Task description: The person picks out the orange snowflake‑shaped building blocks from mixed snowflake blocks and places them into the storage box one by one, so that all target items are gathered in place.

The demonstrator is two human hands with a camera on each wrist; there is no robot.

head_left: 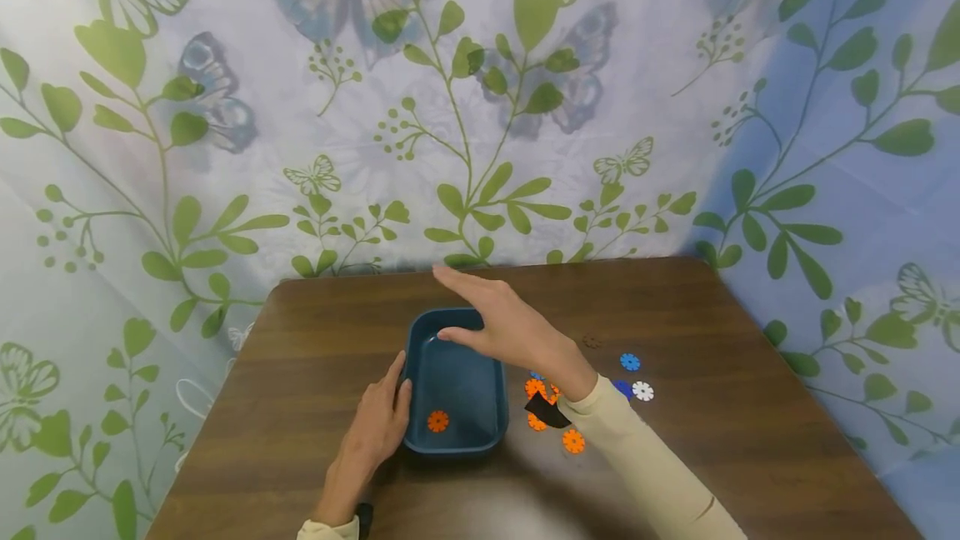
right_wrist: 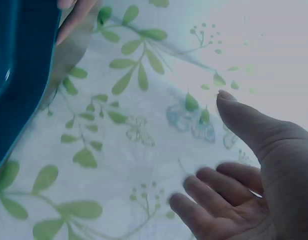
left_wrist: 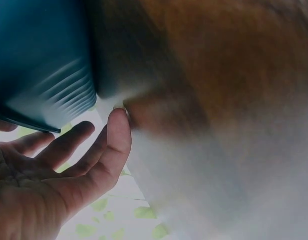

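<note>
Blue tray (head_left: 480, 432) sitting mid-table (head_left: 750, 440) holding one orange disc (head_left: 438, 421), left hand (head_left: 375, 427) resting open-fingered against its left rim, right hand (head_left: 510, 327) hovering spread above it, holding nothing.

tray: dark blue rectangular tray (head_left: 453, 377), upright, against left hand (head_left: 375, 427) fingers, under open right hand (head_left: 510, 327)
disc: orange toothed disc (head_left: 438, 421) lying flat inside, near left thumb

Blue plastic rectangular tray (head_left: 457, 440) mid-table on brown wooden table (head_left: 750, 440); orange snowflake disc (head_left: 438, 421) in its near end; scattered plastic snowflake discs (head_left: 630, 362) right.
</note>
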